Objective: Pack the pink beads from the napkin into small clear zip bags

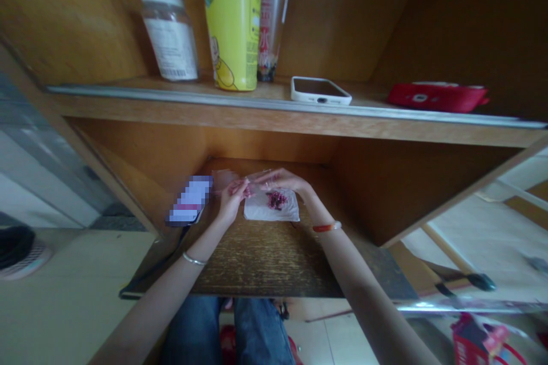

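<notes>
My left hand is closed in a pinch beside the left edge of a white tissue. Small pinkish bits show at its fingertips, too small to make out. My right hand reaches over the tissue's far edge, its fingertips drawn together close to my left hand. What it holds there is too fine to name. A small pile of dark pink beads lies on the tissue. Behind my left hand is a clear plastic bag, partly hidden.
A phone with a blurred screen leans at the left. On the shelf above stand a white-capped jar, a yellow bottle and a clear cup. A white-cased phone and a red case lie by its edge.
</notes>
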`<state>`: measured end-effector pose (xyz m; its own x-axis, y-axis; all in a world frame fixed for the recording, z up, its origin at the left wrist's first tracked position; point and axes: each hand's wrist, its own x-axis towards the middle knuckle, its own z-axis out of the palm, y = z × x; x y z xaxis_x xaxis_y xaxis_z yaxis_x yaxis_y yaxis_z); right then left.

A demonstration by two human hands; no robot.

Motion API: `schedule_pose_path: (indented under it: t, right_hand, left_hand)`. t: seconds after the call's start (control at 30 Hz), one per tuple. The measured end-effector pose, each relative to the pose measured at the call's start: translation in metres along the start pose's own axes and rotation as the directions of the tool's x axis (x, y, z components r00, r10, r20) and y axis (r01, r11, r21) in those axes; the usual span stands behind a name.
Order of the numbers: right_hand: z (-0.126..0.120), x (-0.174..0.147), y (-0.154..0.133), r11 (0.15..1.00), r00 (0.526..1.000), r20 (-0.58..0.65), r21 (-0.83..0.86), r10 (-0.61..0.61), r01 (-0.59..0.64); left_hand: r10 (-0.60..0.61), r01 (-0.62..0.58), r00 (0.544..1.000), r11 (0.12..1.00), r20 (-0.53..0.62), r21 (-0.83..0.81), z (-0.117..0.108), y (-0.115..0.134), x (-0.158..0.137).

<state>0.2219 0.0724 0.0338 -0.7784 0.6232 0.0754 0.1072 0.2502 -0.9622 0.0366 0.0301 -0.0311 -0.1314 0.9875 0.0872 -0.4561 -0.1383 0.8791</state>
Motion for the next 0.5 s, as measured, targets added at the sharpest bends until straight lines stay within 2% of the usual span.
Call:
schedule_pose_path:
  t: [0.13,0.23,0.43,0.5]
  right_hand:
    - [0.008,-0.001,-0.009,0.997,0.997,-0.070,0.074,0.023,-0.018]
    - [0.011,0.000,-0.011,0.997,0.994,-0.109,0.076,-0.021,0.030]
    - [0.005,0.003,0.004,0.993,0.983,-0.137,-0.028,-0.119,0.116]
    - [0.001,0.005,0.011,0.992,0.984,-0.135,-0.072,-0.116,0.107]
  left_hand:
    - [0.011,-0.011,1.000,1.000,0.024,-0.002,0.000,0.000,0.000]
    - [0.025,-0.026,0.999,0.999,0.029,0.023,-0.002,0.000,0.000]
    - [0.078,-0.080,0.995,0.996,0.056,0.038,-0.004,-0.002,0.000]
    - [0.080,-0.084,0.994,0.995,0.075,0.051,-0.003,-0.002,0.000]
